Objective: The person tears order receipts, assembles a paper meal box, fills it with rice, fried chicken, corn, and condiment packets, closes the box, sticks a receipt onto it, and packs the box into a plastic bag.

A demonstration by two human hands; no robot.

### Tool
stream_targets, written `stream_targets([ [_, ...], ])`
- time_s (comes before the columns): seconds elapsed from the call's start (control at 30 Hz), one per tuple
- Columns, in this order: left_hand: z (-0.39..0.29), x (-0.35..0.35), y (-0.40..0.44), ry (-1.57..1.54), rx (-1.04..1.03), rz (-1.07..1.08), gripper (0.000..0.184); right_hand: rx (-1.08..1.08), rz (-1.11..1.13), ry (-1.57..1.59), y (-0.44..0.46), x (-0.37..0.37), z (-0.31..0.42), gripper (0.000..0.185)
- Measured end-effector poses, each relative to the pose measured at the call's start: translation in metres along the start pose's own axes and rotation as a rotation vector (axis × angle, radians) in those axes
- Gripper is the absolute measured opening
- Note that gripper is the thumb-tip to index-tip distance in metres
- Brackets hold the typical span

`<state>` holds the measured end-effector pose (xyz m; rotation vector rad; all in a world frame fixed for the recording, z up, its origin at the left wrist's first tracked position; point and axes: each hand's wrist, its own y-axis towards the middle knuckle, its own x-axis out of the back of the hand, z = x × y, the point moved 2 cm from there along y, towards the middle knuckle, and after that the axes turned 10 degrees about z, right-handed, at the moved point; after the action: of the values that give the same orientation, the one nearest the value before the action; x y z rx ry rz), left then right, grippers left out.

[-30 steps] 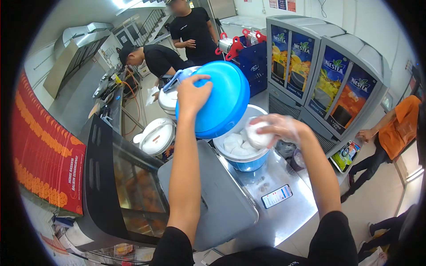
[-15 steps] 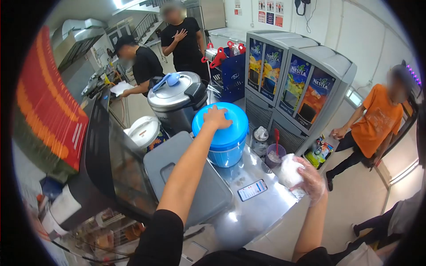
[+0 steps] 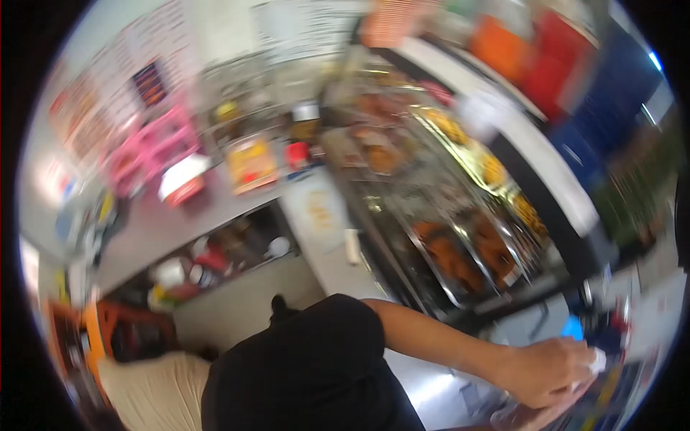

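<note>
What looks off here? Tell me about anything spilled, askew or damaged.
Nothing looks plainly spilled or damaged around the left hand, though the picture is blurred. The orange marks on the pale surface beside the food display stand out against its lighter colour; I cannot tell whether they are stains or print.

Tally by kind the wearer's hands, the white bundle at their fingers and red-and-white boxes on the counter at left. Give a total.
Hands, left hand and right hand: 2
White bundle, mostly hidden: 1
Red-and-white box, blurred: 1
Total: 4
</note>
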<state>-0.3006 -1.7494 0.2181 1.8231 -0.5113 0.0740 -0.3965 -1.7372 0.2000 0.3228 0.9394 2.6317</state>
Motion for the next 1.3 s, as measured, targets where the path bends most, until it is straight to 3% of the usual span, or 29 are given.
stream_targets([
  [0.03,0.001,0.031,-0.014,0.016,0.015,-0.054,0.036,0.048,0.047,0.017,0.001,-0.041,0.004,0.080],
  [0.13,-0.033,0.155,-0.065,0.116,0.121,-0.070,0.044,0.160,0.135,0.102,-0.024,-0.147,0.029,0.081],
  [0.2,-0.060,0.243,-0.113,0.129,0.174,-0.054,0.049,0.183,0.182,0.182,-0.056,-0.217,0.048,0.082],
  [0.3,-0.097,0.367,-0.192,0.300,0.358,-0.216,0.058,0.127,0.306,0.335,-0.113,-0.327,0.082,0.084],
  [0.37,-0.120,0.435,-0.248,0.311,0.412,-0.334,0.067,-0.024,0.523,0.512,-0.142,-0.420,0.103,0.093],
  [0.43,-0.147,0.490,-0.298,0.317,0.624,-0.500,0.062,-0.304,0.761,0.729,-0.170,-0.506,0.124,0.103],
  [0.53,-0.190,0.554,-0.370,0.546,0.801,-0.709,0.068,-0.117,0.989,0.643,-0.215,-0.601,0.133,0.088],
  [0.63,-0.214,0.594,-0.438,0.619,0.962,-0.921,0.075,0.170,1.113,0.495,-0.258,-0.679,0.148,0.069],
  [0.67,-0.221,0.605,-0.459,0.627,1.008,-1.008,0.077,-0.042,1.147,0.700,-0.283,-0.704,0.141,0.064],
  [0.77,-0.237,0.625,-0.515,0.626,1.095,-1.243,0.079,-0.407,1.362,0.877,-0.336,-0.778,0.113,0.064],
  [0.8,-0.243,0.631,-0.533,0.710,1.193,-1.248,0.076,-0.355,1.429,0.738,-0.349,-0.799,0.106,0.065],
  [0.9,-0.255,0.650,-0.584,1.051,1.209,-1.241,0.074,-0.140,1.633,0.612,-0.388,-0.853,0.104,0.067],
  [1.0,-0.269,0.676,-0.633,1.037,1.213,-1.364,0.062,-0.522,2.002,0.533,-0.395,-0.891,0.142,0.065],
  [1.07,-0.288,0.692,-0.647,1.155,1.264,-1.443,0.048,-0.243,2.118,0.389,-0.418,-0.937,0.133,0.059],
  [1.13,-0.318,0.716,-0.664,1.172,1.516,-1.624,0.055,-0.077,2.074,0.437,-0.449,-0.992,0.123,0.057],
  [1.23,-0.337,0.734,-0.733,1.516,1.999,-1.527,0.054,0.230,1.937,0.411,-0.484,-1.066,0.133,0.051],
  [1.27,-0.338,0.730,-0.761,1.427,2.011,-1.503,0.053,0.379,1.865,0.378,-0.501,-1.085,0.134,0.050],
  [1.3,-0.338,0.726,-0.789,1.340,2.018,-1.478,0.051,0.290,1.986,0.267,-0.516,-1.089,0.130,0.049],
])
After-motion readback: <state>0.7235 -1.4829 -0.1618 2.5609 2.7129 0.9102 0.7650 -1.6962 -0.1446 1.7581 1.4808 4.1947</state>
